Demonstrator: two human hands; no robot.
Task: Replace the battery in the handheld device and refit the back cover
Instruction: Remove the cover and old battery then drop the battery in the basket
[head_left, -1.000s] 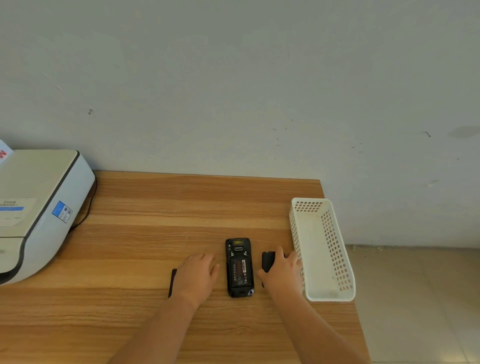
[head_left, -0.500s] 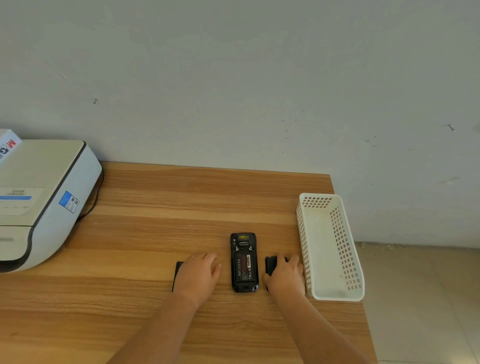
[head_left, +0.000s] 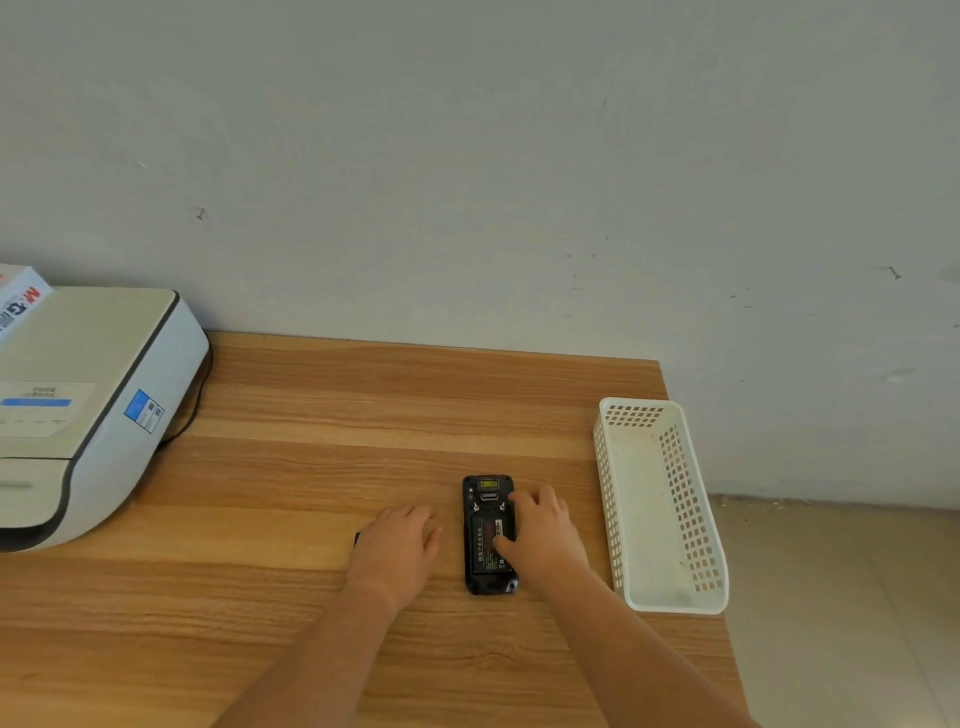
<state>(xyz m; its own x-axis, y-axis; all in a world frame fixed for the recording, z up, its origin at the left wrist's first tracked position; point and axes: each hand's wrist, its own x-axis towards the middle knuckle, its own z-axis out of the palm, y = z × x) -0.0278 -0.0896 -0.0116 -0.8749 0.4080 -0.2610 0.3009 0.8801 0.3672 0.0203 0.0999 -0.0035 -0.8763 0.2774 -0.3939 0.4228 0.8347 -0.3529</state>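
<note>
Where the wooden table (head_left: 322, 415) meets the pale wall (head_left: 467, 156), a white printer (head_left: 88, 410) fills its far left side, a black cable (head_left: 189, 410) trailing behind it and a printed box (head_left: 18, 301) tucked at its back corner. On the right edge of the table sits a white perforated plastic basket (head_left: 670, 519), lengthwise toward the wall. Between the two forearms lies the black handheld device (head_left: 485, 535), face down, back cover off, with a labelled battery (head_left: 485, 543) seated in its open bay. The right hand (head_left: 545, 530) rests on the device's right side, thumb laid on the battery label and fingertips reaching up near the top latch; the fingers look gently bent, and whether they actually pinch anything cannot be told. The left hand (head_left: 400, 545) lies flat and relaxed on the table just left of the device, fingers straight, covering a small dark object (head_left: 357, 538) of which only a sliver shows at its left edge.
</note>
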